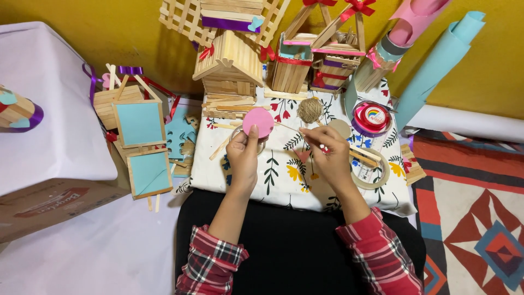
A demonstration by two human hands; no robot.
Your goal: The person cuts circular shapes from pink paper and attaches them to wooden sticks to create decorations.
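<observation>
Left hand: centre of the frame; fingers closed on a pink paper disc, held upright over the floral cloth
Right hand: just right of centre; pinching a thin wooden stick that points toward the disc
Twine ball: just above the right hand
Stick house: upper centre
Tape roll: upper right of the hands

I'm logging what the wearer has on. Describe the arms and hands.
Both arms wear long plaid sleeves in red, white and dark checks, pushed up to leave the forearms bare. The left hand and right hand are bare: no gloves, and no rings or watch that I can see.
</observation>
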